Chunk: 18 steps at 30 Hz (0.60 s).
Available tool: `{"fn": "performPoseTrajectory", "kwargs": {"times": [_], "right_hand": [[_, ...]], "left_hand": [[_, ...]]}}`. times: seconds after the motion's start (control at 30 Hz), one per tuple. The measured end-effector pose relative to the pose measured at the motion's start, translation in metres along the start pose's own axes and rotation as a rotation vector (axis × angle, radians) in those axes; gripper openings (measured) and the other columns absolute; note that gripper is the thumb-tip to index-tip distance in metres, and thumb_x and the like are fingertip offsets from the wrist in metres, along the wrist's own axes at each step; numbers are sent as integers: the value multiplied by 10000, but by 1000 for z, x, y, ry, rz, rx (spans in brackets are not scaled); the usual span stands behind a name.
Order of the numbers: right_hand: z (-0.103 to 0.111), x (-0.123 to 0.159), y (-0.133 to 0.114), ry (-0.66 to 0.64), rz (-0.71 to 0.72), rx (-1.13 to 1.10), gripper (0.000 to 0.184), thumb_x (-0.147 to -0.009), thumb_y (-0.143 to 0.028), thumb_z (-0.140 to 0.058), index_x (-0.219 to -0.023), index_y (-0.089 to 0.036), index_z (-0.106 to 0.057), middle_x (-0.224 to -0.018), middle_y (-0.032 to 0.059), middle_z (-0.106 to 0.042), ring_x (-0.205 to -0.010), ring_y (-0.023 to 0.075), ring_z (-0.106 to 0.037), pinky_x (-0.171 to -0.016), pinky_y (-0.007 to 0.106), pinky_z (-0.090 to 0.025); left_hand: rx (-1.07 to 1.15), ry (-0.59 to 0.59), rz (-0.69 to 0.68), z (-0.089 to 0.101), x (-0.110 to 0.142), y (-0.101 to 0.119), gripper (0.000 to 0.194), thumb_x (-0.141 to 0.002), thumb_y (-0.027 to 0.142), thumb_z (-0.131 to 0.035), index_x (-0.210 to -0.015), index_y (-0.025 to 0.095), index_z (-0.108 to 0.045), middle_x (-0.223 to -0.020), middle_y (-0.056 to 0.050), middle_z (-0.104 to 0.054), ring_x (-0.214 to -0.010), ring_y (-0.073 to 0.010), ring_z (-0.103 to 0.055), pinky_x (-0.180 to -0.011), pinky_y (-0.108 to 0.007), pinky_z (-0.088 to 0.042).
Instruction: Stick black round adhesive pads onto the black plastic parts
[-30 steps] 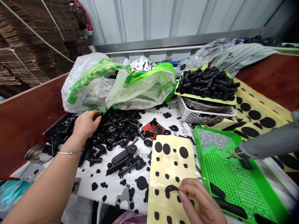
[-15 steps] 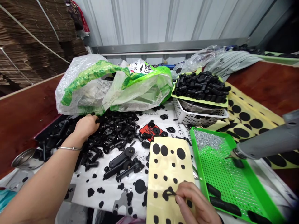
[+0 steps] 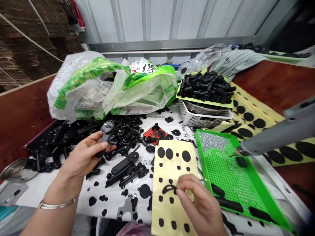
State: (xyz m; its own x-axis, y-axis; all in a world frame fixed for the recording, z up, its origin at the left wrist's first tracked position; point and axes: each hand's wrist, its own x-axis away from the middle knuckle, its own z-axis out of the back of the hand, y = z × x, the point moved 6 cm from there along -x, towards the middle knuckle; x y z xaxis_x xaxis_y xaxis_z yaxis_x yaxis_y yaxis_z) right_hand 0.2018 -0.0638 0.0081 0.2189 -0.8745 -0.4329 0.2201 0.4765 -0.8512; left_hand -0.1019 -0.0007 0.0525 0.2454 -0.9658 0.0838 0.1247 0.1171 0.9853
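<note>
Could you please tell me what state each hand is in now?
Left hand: closed, holding a round-ended black part.
Right hand: closed, pinching a curved black piece.

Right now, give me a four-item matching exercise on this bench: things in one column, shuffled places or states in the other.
1. green perforated tray
2. white perforated basket
3. curved black strip
4. round-ended lever

A. below black tubes
B. at right hand's fingertips
C. gripped by left hand
D. holds small silvery pieces

Pairs: 1-D, 2-A, 3-B, 4-C
</note>
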Motion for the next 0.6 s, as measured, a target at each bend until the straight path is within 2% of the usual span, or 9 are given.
{"fn": "performPoseTrajectory", "kwargs": {"times": [0.07, 0.13, 0.23, 0.33, 0.43, 0.6], "right_hand": [[4, -12, -8, 34, -32, -60, 121, -862, -103, -525, -850, -221, -550, -800, 15, -566, -779, 143, -574, -695, 266, -462], [11, -24, -15, 91, -91, -138, 117, -849, -119, -542, -792, -218, -568, -779, 7, -574, -775, 137, -570, -701, 265, -459], [21, -36, -14, 164, -231, -293, 129, -806, -135, -574, -700, -207, -591, -821, 16, -610, -825, 141, -579, -772, 285, -457], [28, -39, -6, 219, -339, -467, 108, -772, -163, -614, -674, -209, -621, -894, 19, -648, -893, 149, -588, -845, 310, -445], [29, -38, 2, 236, -404, -578, 82, -745, -181, -645, -667, -207, -645, -935, 22, -660, -912, 150, -596, -873, 326, -447], [21, -36, 6, 215, -471, -597, 75, -709, -186, -659, -635, -191, -650, -974, 40, -655, -927, 160, -610, -855, 331, -467]], "left_hand": [[312, -258, 44, -42, 17, -8, 349, -675, 295, -740, -968, 161, -605, -610, 43, -495, -559, -89, -484, -599, -247, -491], [529, -489, 111, -80, 35, -15, 312, -690, 270, -740, -964, 174, -627, -609, 45, -479, -494, -64, -430, -478, -195, -421], [571, -684, 193, -120, 58, -28, 342, -739, 264, -713, -1060, 195, -617, -764, 2, -584, -480, -38, -449, -457, -172, -365], [482, -713, 204, -140, 68, -39, 465, -786, 233, -689, -1226, 239, -538, -885, -20, -638, -560, -51, -536, -571, -182, -419], [379, -693, 180, -151, 72, -45, 518, -823, 201, -659, -1302, 286, -481, -947, -7, -640, -634, -67, -581, -682, -209, -459], [279, -647, 152, -159, 78, -47, 560, -838, 219, -642, -1348, 320, -432, -1171, -36, -582, -632, -67, -577, -658, -231, -487]]}}
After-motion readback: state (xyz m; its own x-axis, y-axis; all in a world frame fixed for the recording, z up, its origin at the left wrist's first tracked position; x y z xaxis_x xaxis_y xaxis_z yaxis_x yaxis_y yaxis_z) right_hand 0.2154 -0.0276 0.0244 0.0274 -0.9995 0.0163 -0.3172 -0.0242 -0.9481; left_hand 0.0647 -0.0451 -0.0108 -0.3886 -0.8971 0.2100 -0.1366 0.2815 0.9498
